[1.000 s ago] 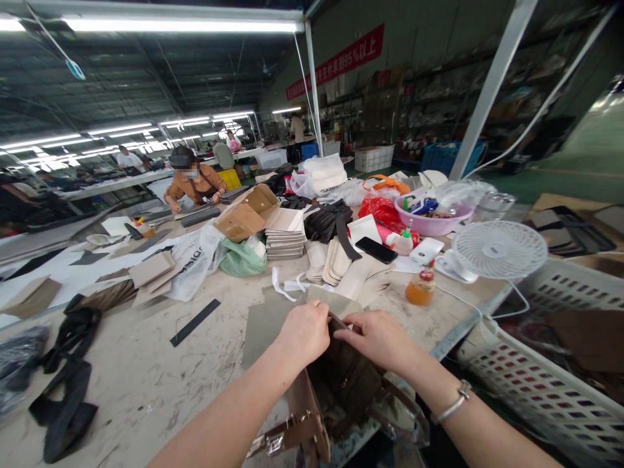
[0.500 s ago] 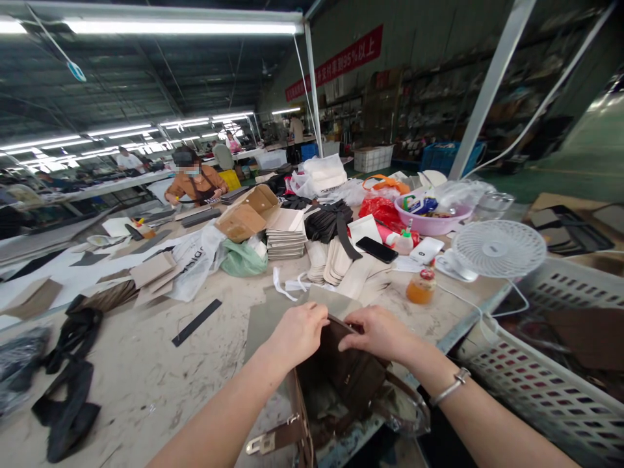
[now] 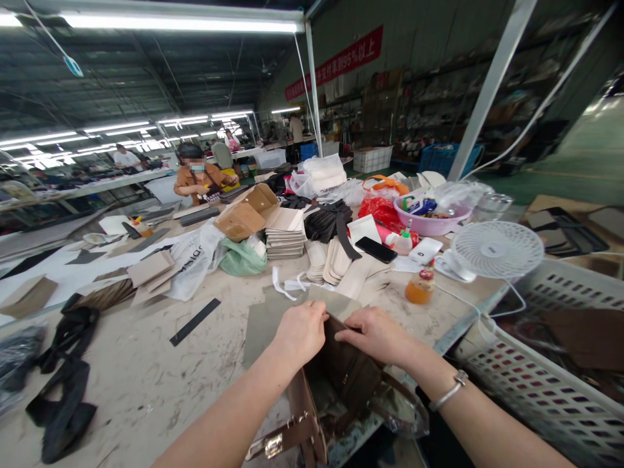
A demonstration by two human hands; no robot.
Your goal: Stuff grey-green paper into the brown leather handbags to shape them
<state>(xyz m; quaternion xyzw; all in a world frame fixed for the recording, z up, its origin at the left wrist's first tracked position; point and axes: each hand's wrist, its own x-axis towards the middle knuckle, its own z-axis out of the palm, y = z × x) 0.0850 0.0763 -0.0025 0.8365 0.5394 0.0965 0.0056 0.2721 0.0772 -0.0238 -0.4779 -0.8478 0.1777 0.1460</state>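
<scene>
A dark brown handbag (image 3: 348, 370) stands at the table's near edge, its mouth facing me. My left hand (image 3: 303, 328) is closed on the far upper edge of the bag, fingers curled over it. Just to the right, my right hand (image 3: 373, 331) pinches the same edge, thumb on the inner side. Inside the bag a small zip shows on the lining. A strap with a metal clasp (image 3: 273, 445) hangs at the bag's near left, and a plastic-wrapped handle (image 3: 402, 400) lies at its right. A grey sheet (image 3: 260, 325) lies beneath and behind my hands.
A black strip (image 3: 195, 322) and black straps (image 3: 61, 409) lie left. Behind stand stacked beige panels (image 3: 285, 234), a phone (image 3: 375, 249), a jar of orange liquid (image 3: 420, 287) and a white fan (image 3: 497, 250). A white crate (image 3: 550, 377) sits right. A co-worker (image 3: 197, 175) sits across.
The bag's near left side and clasp have shifted slightly to the right and tilted. Both hands keep their hold on the edge. The co-worker across has straightened and moved their hands.
</scene>
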